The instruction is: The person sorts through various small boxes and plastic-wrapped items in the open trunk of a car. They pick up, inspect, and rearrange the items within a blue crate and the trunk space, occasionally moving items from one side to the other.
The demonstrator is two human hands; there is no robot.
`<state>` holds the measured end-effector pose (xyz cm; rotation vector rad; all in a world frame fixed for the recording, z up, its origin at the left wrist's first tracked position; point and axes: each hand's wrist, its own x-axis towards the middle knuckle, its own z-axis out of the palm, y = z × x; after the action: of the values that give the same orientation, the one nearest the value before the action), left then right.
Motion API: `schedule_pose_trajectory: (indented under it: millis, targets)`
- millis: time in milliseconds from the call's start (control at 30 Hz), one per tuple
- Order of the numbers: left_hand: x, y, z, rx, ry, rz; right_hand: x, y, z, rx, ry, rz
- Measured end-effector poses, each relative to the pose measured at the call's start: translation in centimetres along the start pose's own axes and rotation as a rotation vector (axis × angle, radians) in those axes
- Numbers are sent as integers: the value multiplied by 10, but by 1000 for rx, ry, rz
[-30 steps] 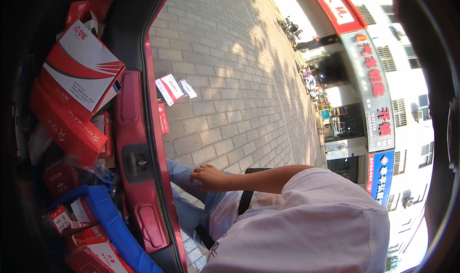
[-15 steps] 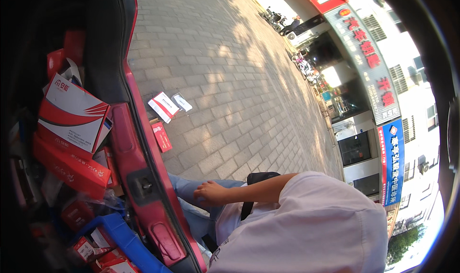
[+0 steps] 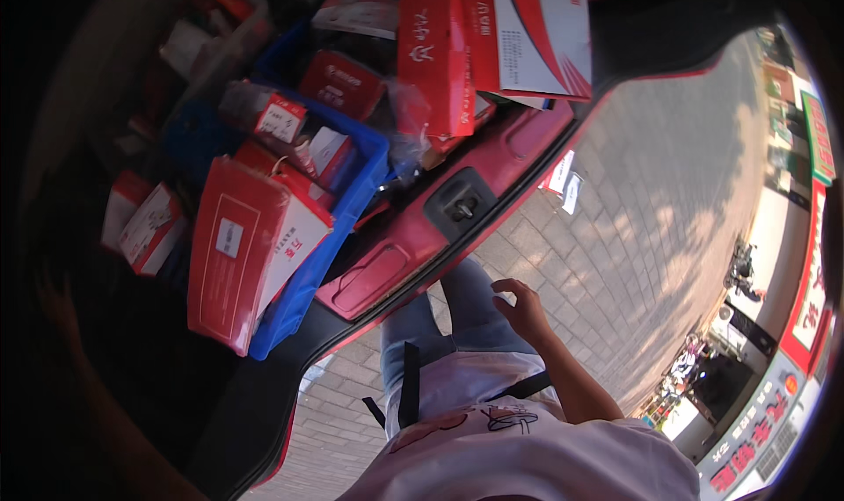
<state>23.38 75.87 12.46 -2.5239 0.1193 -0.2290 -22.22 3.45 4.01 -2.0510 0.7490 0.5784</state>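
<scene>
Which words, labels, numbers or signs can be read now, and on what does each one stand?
Wording is not copied here; print stands on:
Big white and red box: characters; fine lines too small.
Tall red box: pale characters.
Front red box: side characters; label too small.
Grey shop sign: large red characters.
Red shop sign: dark character, blurred.
Green sign: too blurred.

The tray (image 3: pixel 366 174) was blue. The nearest box (image 3: pixel 242 277) was red with a white side, and its red face had a thin pale outline. Another box (image 3: pixel 536 35) was white with curved red bands. The car sill (image 3: pixel 374 277) was pinkish red, the jeans (image 3: pixel 479 312) blue, the paving (image 3: pixel 629 193) grey in brick pattern.
</scene>
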Motion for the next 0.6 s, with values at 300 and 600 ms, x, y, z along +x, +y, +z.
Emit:
schedule_pose_trajectory:
  millis: [300, 600]
  targets:
    - [-80, 141, -2, -515, -408, -449, 131, -153, -53, -161, 33, -481]
    - [-70, 179, -18, -749, -319, -515, 310, -349, -6, -69, -106, -1017]
